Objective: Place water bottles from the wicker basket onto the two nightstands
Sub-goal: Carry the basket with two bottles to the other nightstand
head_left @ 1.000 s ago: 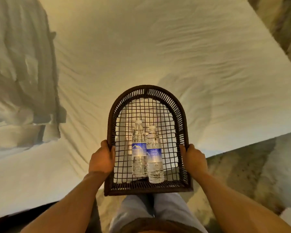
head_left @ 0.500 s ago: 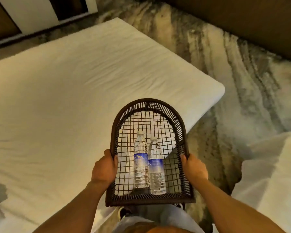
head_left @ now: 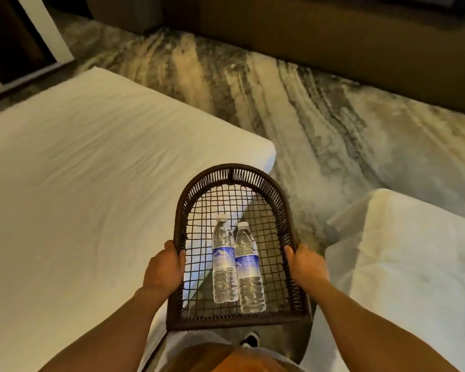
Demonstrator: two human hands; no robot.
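I carry a dark brown wicker basket [head_left: 232, 171] with an arched far end and an open mesh floor, level in front of my waist. My left hand [head_left: 163, 267] grips its left rim and my right hand [head_left: 305, 265] grips its right rim. Two clear water bottles lie side by side in it, white caps pointing away from me: the left bottle [head_left: 224, 275] and the right bottle [head_left: 249, 280], both with blue labels. No nightstand is in view.
A white bed [head_left: 91, 183] fills the left, its corner just beyond the basket. A second white bed [head_left: 408, 264] is on the right. Patterned carpet [head_left: 293, 116] runs between and beyond them. A dark wooden unit [head_left: 333, 36] lines the far wall.
The view has swung right, off the left bed and toward the carpet aisle; the second bed has come further into view. Both hands still hold the basket, and the bottles lie as before.
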